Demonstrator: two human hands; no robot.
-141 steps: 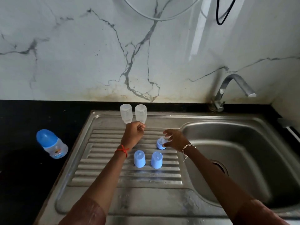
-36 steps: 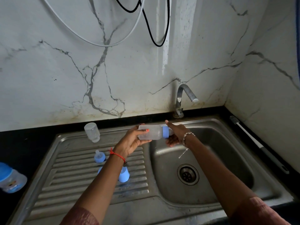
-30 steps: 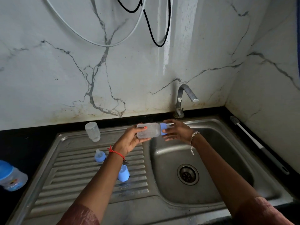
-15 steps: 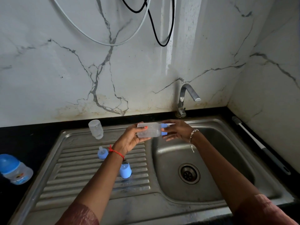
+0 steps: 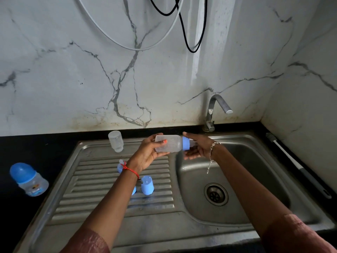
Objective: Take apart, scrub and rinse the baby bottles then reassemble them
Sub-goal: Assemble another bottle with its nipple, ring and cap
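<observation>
- Head view, writing: print on the assembled bottle (image 5: pixel 30 180) standing on the black counter (image 5: pixel 36 147) left of the sink was too small and blurred to read; only an orange mark and blue patches showed under its blue dome cap.
- Left hand (image 5: pixel 147 155) was wrapped around the base end of a clear bottle (image 5: pixel 168 146), held sideways above the divide between the ribbed drainboard (image 5: pixel 94 187) and the basin (image 5: pixel 255 179).
- Right hand (image 5: pixel 197 147) was curled around the bottle's neck end, fingers at the blue collar (image 5: pixel 186 146); the teat beyond it was mostly hidden in the palm.
- Second clear bottle body (image 5: pixel 116 141) stood mouth-down at the drainboard's back edge.
- Blue cap (image 5: pixel 147 185) stood on the ribs; another blue piece (image 5: pixel 134 190) beside it was largely covered by the left forearm, and a small blue part (image 5: pixel 120 166) was half hidden behind the left wrist.
- Tap (image 5: pixel 216 110) stood behind the basin, dry; a long-handled brush (image 5: pixel 299 168) lay along the right counter, its handle end dim.
- White and black cables (image 5: pixel 182 30) hung on the marble wall, cut off at the top.
</observation>
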